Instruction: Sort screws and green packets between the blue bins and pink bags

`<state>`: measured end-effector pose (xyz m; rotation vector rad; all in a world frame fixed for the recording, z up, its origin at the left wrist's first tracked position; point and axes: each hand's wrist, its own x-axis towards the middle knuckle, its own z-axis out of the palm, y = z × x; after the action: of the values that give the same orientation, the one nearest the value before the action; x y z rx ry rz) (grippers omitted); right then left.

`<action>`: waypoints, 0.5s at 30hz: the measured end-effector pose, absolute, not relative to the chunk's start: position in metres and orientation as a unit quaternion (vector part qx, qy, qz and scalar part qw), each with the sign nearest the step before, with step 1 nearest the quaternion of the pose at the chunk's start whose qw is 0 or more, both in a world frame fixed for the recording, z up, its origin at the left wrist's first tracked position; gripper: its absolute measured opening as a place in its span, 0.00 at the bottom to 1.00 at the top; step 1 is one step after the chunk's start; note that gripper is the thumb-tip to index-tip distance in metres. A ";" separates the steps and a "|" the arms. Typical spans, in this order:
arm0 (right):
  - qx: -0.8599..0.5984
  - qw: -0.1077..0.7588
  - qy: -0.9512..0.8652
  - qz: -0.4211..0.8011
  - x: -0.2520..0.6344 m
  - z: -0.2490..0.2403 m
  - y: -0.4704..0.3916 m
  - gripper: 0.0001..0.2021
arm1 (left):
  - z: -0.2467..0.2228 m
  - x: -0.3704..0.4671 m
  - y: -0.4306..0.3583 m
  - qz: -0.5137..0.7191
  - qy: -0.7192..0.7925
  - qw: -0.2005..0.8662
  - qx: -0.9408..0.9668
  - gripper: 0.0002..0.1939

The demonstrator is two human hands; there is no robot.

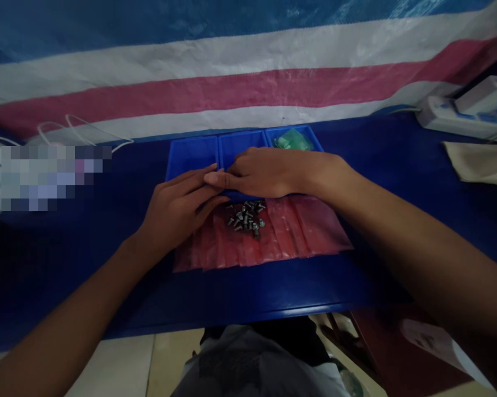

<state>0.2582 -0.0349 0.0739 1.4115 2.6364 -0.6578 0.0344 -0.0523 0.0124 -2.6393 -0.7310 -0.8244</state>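
My left hand [180, 201] reaches over the front edge of the left blue tray [193, 149], its fingers stretched out and the thumb apart. Across the middle blue tray [242, 142] lies my right hand [265, 172], fingers curled; its thumb meets the left fingertips. Whatever the right fingers might hold is hidden beneath them. Just below both hands, a small heap of metal screws [246, 216] rests on overlapping red plastic bags [290, 234]. The right blue tray [314, 138] contains a green plastic bag [293, 139].
The blue tabletop [248, 295] ends at a front edge close to my lap. White cables [73, 129] lie at the left, beside a blurred-out patch. At the far right are a white power strip [447, 118] and a beige cloth-like piece [480, 164]. A striped sheet [248, 91] hangs behind.
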 end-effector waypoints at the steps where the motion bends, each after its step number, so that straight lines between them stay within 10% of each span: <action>1: 0.457 0.037 0.867 -0.193 0.257 0.073 -0.036 0.40 | 0.013 0.034 -0.053 -0.284 -0.255 0.137 -0.914 0.10; 15: 0.457 0.091 0.885 -0.018 0.251 0.063 -0.043 0.42 | 0.008 0.039 -0.057 -0.349 -0.262 0.078 -0.897 0.07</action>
<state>0.2513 -0.0433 0.0634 1.3576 2.6302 -0.0529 0.0395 -0.0569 0.0083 -2.6846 -0.7843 -1.0441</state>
